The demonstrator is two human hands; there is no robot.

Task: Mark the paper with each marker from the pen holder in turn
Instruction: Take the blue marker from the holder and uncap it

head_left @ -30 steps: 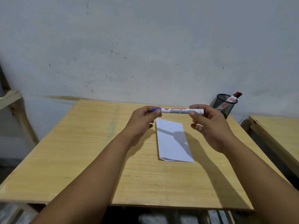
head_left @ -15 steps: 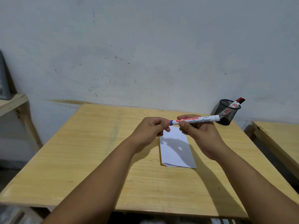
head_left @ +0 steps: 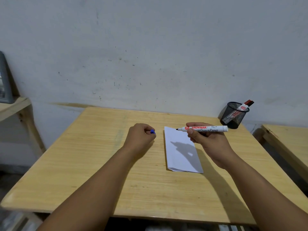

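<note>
A folded white paper (head_left: 180, 154) lies on the wooden table (head_left: 100, 164). My right hand (head_left: 208, 140) grips a white marker (head_left: 215, 128) level above the paper's far end, its bare dark tip pointing left. My left hand (head_left: 140, 139) is closed around the marker's blue cap (head_left: 152, 131), held left of the paper and apart from the marker. A black mesh pen holder (head_left: 234, 115) stands at the table's far right corner with a red-capped marker (head_left: 245, 105) leaning in it.
A second wooden table (head_left: 288, 140) sits to the right across a narrow gap. A wooden shelf (head_left: 13, 105) with a grey object stands at the left. A grey wall runs right behind the table.
The blue cap has come off the marker. My left hand drew away to the left with the cap, and my right hand carried the uncapped marker to the right.
</note>
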